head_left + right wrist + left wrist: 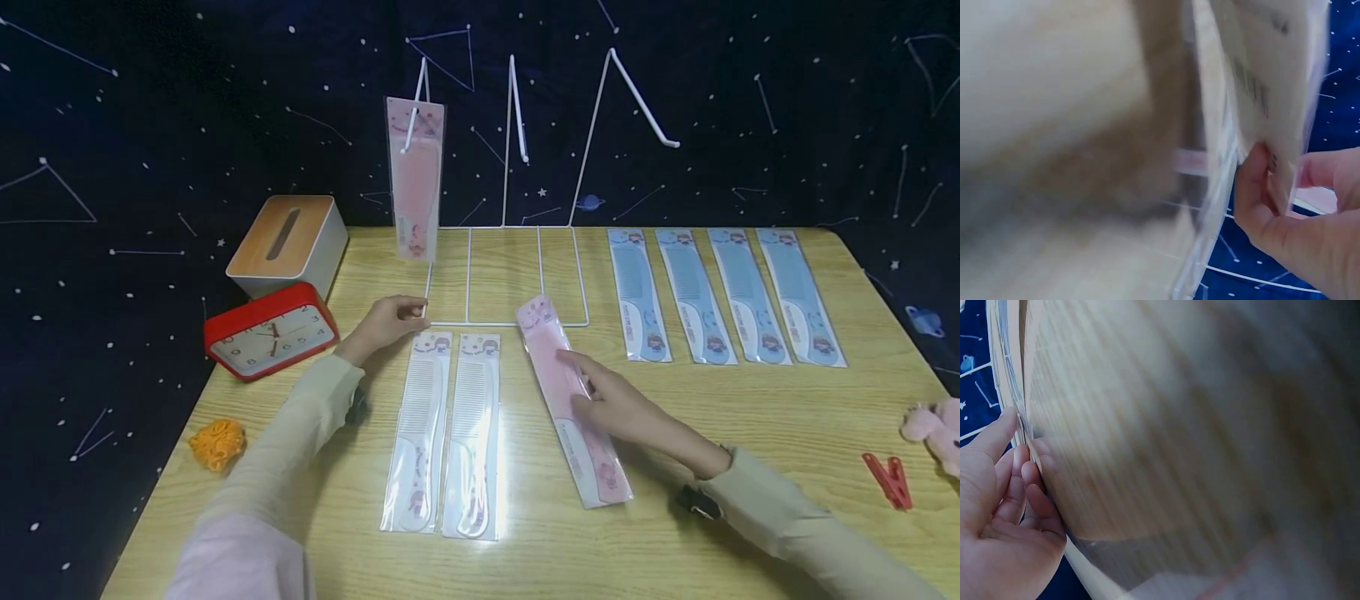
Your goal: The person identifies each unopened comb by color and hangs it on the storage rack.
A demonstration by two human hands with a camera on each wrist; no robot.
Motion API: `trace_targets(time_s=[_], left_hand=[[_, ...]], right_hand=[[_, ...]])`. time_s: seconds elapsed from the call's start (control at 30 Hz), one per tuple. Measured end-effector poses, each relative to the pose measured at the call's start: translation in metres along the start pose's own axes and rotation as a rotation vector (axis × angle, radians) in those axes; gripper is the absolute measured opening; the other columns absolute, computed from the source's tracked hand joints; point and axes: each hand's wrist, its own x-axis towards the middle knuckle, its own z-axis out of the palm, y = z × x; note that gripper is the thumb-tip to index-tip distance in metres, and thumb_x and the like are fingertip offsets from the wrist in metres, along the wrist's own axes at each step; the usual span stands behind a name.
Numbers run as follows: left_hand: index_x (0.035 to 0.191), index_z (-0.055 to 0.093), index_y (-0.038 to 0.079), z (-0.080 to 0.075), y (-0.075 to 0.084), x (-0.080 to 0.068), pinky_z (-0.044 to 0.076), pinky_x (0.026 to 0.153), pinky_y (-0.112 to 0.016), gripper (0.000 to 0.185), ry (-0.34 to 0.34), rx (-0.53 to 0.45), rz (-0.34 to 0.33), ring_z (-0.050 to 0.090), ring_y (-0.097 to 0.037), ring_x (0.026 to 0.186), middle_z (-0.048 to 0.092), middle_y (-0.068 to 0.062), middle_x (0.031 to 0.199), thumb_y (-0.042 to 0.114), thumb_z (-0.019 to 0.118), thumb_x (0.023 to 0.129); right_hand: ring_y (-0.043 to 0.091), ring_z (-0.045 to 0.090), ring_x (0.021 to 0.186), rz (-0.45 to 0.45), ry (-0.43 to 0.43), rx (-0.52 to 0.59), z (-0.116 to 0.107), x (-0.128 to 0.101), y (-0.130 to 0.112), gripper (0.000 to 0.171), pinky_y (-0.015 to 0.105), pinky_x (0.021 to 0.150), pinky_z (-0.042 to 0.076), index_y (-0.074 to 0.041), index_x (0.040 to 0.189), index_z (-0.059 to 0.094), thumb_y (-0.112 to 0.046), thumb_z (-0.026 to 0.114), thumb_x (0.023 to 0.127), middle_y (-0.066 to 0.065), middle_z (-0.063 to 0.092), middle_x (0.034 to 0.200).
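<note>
On the wooden table (750, 417) a pink comb in a clear packet (550, 346) lies slanted in front of a white wire rack (468, 275). My right hand (581, 379) lies over its middle. In the right wrist view the right hand (1285, 172) pinches the packet (1272, 75) between thumb and finger. My left hand (408, 312) touches the front left corner of the rack's base with relaxed fingers (1019, 462). Another pink comb packet (415, 179) hangs from the rack's left hook. Two white comb packets (442, 429) lie side by side between my arms.
Several blue comb packets (723, 296) lie in a row at the right. A tissue box (288, 242), a red clock (270, 333) and an orange scrunchie (217, 442) stand at the left. A red clip (888, 479) and a pink plush toy (937, 429) are at the right edge.
</note>
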Motion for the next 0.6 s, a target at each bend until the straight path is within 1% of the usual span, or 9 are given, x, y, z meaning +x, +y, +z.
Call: trace_targets(time_s=[0.03, 0.1, 0.17, 0.33, 0.5, 0.6], left_hand=[[0.129, 0.056, -0.003, 0.000, 0.000, 0.000, 0.045, 0.083, -0.033, 0.045, 0.002, 0.003, -0.004, 0.054, -0.022, 0.092, 0.063, -0.013, 0.103, 0.016, 0.067, 0.090], [0.129, 0.056, -0.003, 0.000, 0.001, 0.001, 0.045, 0.084, -0.033, 0.045, 0.004, 0.010, -0.006, 0.054, -0.022, 0.092, 0.063, -0.013, 0.103, 0.016, 0.067, 0.089], [0.129, 0.056, -0.002, 0.000, 0.000, 0.000, 0.046, 0.084, -0.033, 0.045, 0.003, 0.011, -0.008, 0.055, -0.022, 0.092, 0.063, -0.013, 0.103, 0.016, 0.067, 0.089], [0.130, 0.055, -0.002, -0.001, 0.000, 0.000, 0.045, 0.083, -0.032, 0.046, -0.014, -0.005, -0.011, 0.054, -0.021, 0.092, 0.063, -0.011, 0.103, 0.017, 0.067, 0.090], [0.130, 0.055, -0.001, 0.000, -0.001, 0.002, 0.045, 0.083, -0.032, 0.046, -0.014, -0.004, -0.012, 0.054, -0.021, 0.091, 0.062, -0.010, 0.101, 0.018, 0.067, 0.090], [0.130, 0.056, -0.002, 0.000, -0.001, 0.002, 0.045, 0.083, -0.032, 0.046, -0.008, 0.003, -0.003, 0.054, -0.021, 0.091, 0.063, -0.011, 0.101, 0.017, 0.067, 0.089]], right_hand=[[0.029, 0.057, 0.090, -0.020, 0.018, 0.002, -0.002, 0.001, -0.003, 0.060, 0.038, 0.071, 0.053, -0.004, 0.146, 0.029, 0.001, 0.050, 0.090, 0.027, 0.051, 0.119], [0.025, 0.056, 0.081, -0.072, 0.057, 0.013, -0.007, 0.005, -0.009, 0.058, 0.030, 0.061, 0.052, -0.007, 0.145, 0.029, 0.001, 0.051, 0.092, 0.022, 0.053, 0.107], [0.024, 0.056, 0.084, -0.141, 0.099, 0.011, -0.012, 0.011, -0.018, 0.055, 0.028, 0.062, 0.052, -0.008, 0.143, 0.031, 0.001, 0.051, 0.093, 0.020, 0.053, 0.107], [0.025, 0.059, 0.088, -0.314, 0.181, 0.023, -0.022, 0.029, -0.045, 0.051, 0.032, 0.069, 0.054, -0.007, 0.141, 0.034, 0.001, 0.052, 0.094, 0.019, 0.055, 0.110], [0.025, 0.061, 0.087, -0.438, 0.200, 0.083, -0.029, 0.046, -0.075, 0.051, 0.033, 0.070, 0.055, -0.005, 0.140, 0.034, 0.003, 0.054, 0.093, 0.019, 0.056, 0.109], [0.024, 0.060, 0.088, -0.474, 0.192, 0.105, -0.031, 0.055, -0.093, 0.053, 0.032, 0.070, 0.055, -0.005, 0.141, 0.035, 0.003, 0.055, 0.093, 0.019, 0.055, 0.112]])
